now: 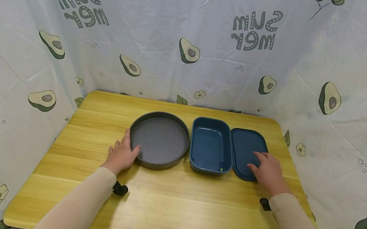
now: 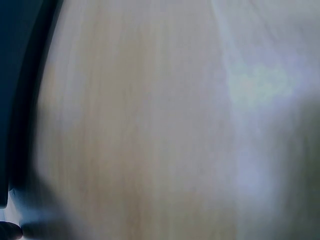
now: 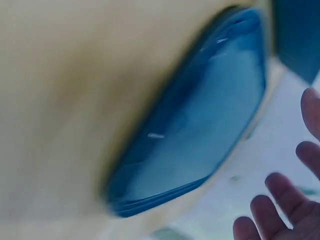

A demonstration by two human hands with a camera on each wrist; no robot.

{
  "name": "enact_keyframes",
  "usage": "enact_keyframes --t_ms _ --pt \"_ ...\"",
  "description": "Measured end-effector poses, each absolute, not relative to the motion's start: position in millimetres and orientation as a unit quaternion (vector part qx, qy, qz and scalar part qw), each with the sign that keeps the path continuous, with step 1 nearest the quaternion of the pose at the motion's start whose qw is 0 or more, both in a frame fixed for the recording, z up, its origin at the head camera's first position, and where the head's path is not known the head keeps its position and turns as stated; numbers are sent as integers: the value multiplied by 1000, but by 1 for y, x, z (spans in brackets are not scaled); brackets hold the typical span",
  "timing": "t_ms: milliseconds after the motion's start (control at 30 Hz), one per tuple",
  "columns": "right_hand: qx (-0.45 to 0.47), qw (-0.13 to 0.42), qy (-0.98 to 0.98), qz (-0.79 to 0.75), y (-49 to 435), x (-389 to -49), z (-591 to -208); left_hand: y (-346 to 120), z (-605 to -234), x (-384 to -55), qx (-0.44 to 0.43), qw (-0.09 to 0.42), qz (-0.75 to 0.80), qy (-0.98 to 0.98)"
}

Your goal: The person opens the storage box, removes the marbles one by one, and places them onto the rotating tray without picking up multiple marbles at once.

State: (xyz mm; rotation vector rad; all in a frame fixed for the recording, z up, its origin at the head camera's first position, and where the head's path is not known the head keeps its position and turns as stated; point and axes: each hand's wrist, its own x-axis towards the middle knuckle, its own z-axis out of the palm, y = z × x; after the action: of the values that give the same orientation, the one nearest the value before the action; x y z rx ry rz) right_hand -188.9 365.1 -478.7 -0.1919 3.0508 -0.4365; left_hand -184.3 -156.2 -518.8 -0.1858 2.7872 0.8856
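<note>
Lid [image 1: 245, 150]: lying at ten o'clock from the nearer right hand [image 1: 268, 174], long axis running twelve-six
Right hand: hovering, fingers spread, holding nothing
Left hand [image 1: 122, 156]: lying loosely spread, pan [image 1: 159, 140] at two o'clock

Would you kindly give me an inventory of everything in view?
Pan: one, dark grey, left of the box
Box: one, dark blue, between pan and lid
Speck: at least one, green, in the box's near right corner; too small to identify
Lid: one, dark blue, right of the box
Table: one, yellow wood, beneath these
Cloth: count unclear, whitish with avocado prints, around the table
Wrist cameras: two, black, at the wrists
Sleeves: two, beige, on the arms
Left hand: one, at the pan's left rim
Right hand: one, at the lid's right side
</note>
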Motion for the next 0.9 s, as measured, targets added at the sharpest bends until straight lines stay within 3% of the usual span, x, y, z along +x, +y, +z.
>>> enact_keyframes --t_ms 233,900 --pt "-148 19 980 -131 316 -203 -457 -157 -518 -185 -62 109 301 945" --pt "-270 134 953 -38 232 -237 -453 -158 -525 -186 -62 106 302 945"
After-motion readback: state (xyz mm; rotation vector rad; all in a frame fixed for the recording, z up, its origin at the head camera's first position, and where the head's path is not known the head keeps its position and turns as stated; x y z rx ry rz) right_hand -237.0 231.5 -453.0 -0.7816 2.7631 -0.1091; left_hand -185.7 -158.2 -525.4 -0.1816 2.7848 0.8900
